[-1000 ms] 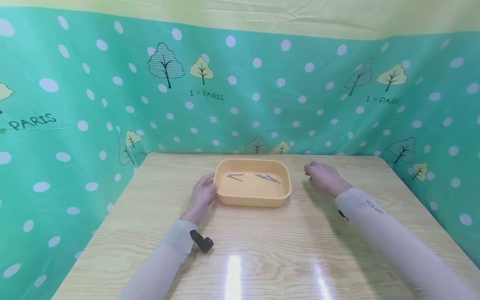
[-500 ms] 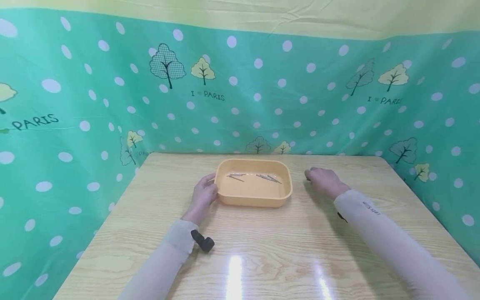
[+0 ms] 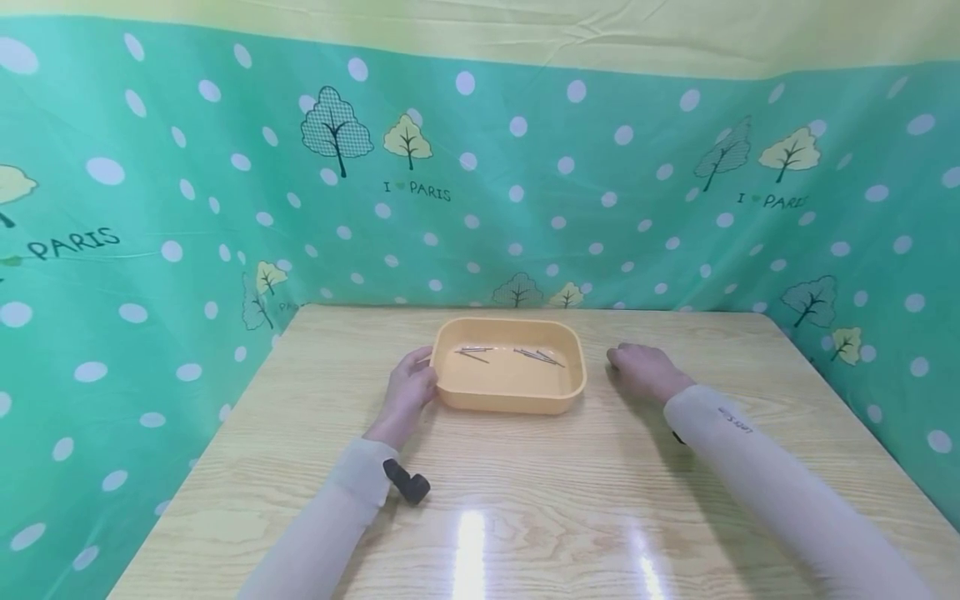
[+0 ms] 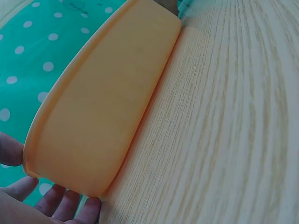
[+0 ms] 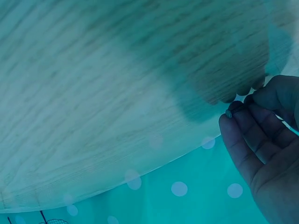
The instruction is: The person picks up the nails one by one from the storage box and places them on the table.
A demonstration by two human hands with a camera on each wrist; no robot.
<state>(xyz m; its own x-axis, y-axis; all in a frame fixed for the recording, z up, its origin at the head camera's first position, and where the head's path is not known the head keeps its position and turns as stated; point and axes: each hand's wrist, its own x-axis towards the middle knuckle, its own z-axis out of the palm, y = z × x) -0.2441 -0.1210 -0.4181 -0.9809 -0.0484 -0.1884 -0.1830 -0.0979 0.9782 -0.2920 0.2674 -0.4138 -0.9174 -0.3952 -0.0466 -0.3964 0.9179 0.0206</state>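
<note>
A yellow-orange plastic tray (image 3: 504,403) stands on the table with several thin metal nails (image 3: 536,357) lying in it in two small groups. My left hand (image 3: 408,387) grips the tray's left end. In the left wrist view the thumb (image 4: 11,150) is at the rim and the fingers (image 4: 65,205) curl against the end wall. Right of the tray, my right hand (image 3: 645,369) is low over the table. Its thumb and fingers (image 5: 238,144) pinch a small nail (image 5: 229,113), of which only a tip shows; the rest is hidden.
The light wood table (image 3: 495,475) reaches back to a green dotted curtain (image 3: 517,208), which also hangs along both sides. Black wrist straps sit at both cuffs, the left one (image 3: 407,482) plainly showing.
My right hand has come down and slightly nearer to me, its fingers closer to the tabletop. The left hand and the tray keep their places, apart from a slight shift of the whole view.
</note>
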